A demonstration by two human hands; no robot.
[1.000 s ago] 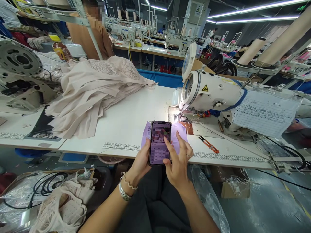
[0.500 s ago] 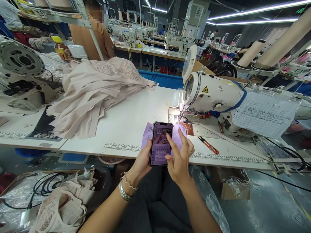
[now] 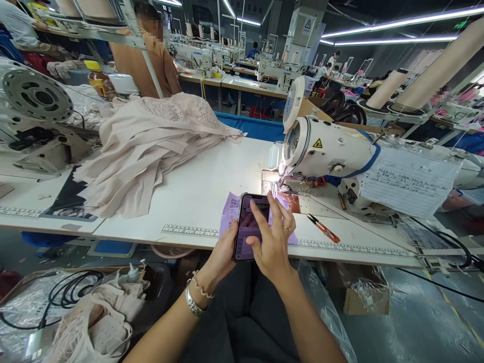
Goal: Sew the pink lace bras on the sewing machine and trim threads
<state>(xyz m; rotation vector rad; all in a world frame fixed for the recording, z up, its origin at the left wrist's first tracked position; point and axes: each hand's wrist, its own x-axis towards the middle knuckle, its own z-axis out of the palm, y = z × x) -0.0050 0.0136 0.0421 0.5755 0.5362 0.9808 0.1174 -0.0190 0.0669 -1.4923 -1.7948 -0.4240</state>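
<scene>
My left hand (image 3: 220, 253) grips a smartphone (image 3: 247, 227) upright above the front edge of the white sewing table (image 3: 212, 176). My right hand (image 3: 273, 241) hovers over the phone with fingers spread, its index finger touching the lit screen. Under the phone a pale purple paper slip (image 3: 231, 210) with a printed code lies on the table. Just beyond it stands a white sewing machine (image 3: 325, 148) with its needle lamp lit.
A heap of beige fabric pieces (image 3: 147, 146) covers the table's left part. Orange thread snips (image 3: 321, 228) lie right of the phone. A person in a brown top (image 3: 145, 58) stands behind. A bag of lace pieces (image 3: 91, 327) and cables sit on the floor at left.
My right hand has slid left across the phone and now covers more of the screen. The phone has dropped slightly toward the table edge.
</scene>
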